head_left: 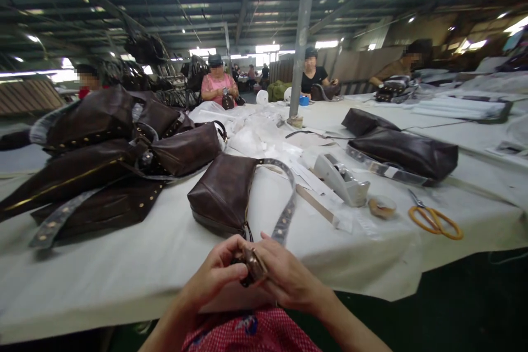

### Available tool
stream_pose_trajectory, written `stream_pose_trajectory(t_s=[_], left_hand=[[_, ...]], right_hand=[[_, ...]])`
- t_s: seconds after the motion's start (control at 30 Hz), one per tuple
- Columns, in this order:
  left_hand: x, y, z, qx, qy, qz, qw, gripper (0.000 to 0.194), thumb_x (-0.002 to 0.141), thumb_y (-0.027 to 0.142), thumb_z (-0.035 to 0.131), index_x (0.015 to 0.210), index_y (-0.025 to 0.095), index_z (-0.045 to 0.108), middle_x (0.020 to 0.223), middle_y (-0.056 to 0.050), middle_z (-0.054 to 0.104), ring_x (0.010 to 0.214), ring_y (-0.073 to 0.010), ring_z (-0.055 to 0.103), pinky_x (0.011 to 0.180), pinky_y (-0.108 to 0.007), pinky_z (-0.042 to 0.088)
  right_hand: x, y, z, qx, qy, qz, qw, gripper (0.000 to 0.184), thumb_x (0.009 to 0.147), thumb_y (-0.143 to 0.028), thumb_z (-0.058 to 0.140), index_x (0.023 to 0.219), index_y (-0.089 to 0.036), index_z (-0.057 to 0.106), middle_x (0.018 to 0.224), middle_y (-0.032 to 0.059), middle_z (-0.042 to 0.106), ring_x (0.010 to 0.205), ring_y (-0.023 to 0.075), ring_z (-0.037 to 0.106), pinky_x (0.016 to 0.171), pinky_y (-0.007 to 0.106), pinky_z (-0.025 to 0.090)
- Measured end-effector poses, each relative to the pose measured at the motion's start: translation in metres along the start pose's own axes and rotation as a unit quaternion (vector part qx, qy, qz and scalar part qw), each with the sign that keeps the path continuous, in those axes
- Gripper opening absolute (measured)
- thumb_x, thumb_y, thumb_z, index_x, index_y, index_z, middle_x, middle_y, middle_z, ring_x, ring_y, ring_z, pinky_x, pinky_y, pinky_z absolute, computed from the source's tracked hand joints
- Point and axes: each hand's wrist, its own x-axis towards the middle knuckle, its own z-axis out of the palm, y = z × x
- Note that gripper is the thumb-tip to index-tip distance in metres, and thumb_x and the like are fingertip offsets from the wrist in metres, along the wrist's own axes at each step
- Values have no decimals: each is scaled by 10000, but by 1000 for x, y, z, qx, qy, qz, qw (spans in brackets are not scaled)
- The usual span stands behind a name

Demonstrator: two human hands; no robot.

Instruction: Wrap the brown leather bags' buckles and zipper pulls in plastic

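Note:
Both my hands meet at the near edge of the table, around a brass-coloured buckle (256, 265) with a dark piece of strap at it. My left hand (220, 267) pinches the dark piece between thumb and fingers. Wrapped around the buckle's other side is my right hand (289, 275), its fingers partly hidden. Just beyond lies a dark brown leather handbag (225, 192), tipped toward me, with a zip and a tassel on its side. Its studded shoulder strap (284, 217), covered in clear film, curves down to my right hand.
A heap of brown handbags (91, 121) fills the left. To the right stand a tape dispenser (342, 179), a tape roll (381, 207), orange-handled scissors (435, 220) and another brown bag (406, 151). A metal post (301, 44) rises from the table (124, 275). Several people work beyond.

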Motion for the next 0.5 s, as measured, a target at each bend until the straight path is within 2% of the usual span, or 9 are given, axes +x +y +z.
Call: stream_pose_trajectory(t_s=[0.07,0.13,0.2,0.23,0.27,0.3,0.4,0.43,0.5], left_hand=[[-6,1,-6,-36,11,-6,999,250,705,251,771,788,164,552,712,10,605,629,-116,533,587,-220,417],[-15,8,-15,-80,13,38,996,239,732,273,755,758,172,540,651,16,613,558,-104,514,552,-214,402],[-29,21,-29,-110,12,138,984,222,792,327,703,736,188,539,573,28,617,517,-99,500,620,-241,435],[-36,30,-37,-106,10,185,977,210,820,338,672,727,195,549,543,33,618,523,-102,509,708,-272,457],[-44,38,-47,-84,1,206,975,192,837,338,651,727,201,572,538,27,630,556,-115,536,801,-310,458],[-52,47,-57,-45,-23,198,979,166,839,334,643,743,205,605,562,9,657,623,-143,578,870,-350,448],[-69,67,-80,86,-105,92,986,240,829,402,623,869,176,695,755,-97,735,874,-274,642,926,-473,446],[-71,71,-84,122,-98,74,985,279,833,419,611,898,164,704,827,-123,740,925,-302,641,922,-489,455],[-67,75,-85,206,-19,68,976,292,857,408,577,958,164,702,994,-144,729,1015,-315,632,941,-475,466]], right_hand=[[6,8,15,-79,34,-6,996,401,941,-211,405,1329,-121,457,1034,147,653,951,239,603,891,423,503],[7,22,23,-155,52,5,987,311,932,-155,380,1185,-115,556,874,122,644,804,226,583,733,359,524],[5,40,22,-209,53,16,976,266,916,-122,393,1077,-145,604,834,99,634,783,216,575,775,375,513],[3,48,18,-219,57,22,974,270,904,-101,399,1057,-165,613,850,90,638,808,210,582,844,397,498],[0,54,12,-219,61,30,973,296,888,-78,405,1065,-184,617,892,84,646,853,204,590,922,421,467],[-4,59,6,-210,63,40,975,343,863,-50,407,1087,-203,617,952,82,652,912,201,594,992,447,423],[-12,66,-7,-184,23,84,979,497,747,8,425,1132,-237,623,1132,85,633,1137,224,549,1096,523,296],[-14,67,-9,-180,-7,92,979,530,711,8,442,1142,-241,625,1183,91,618,1210,245,510,1108,554,259],[-17,67,-6,-178,-69,98,977,589,669,-4,481,1190,-243,612,1274,106,578,1325,291,411,1115,611,192]])
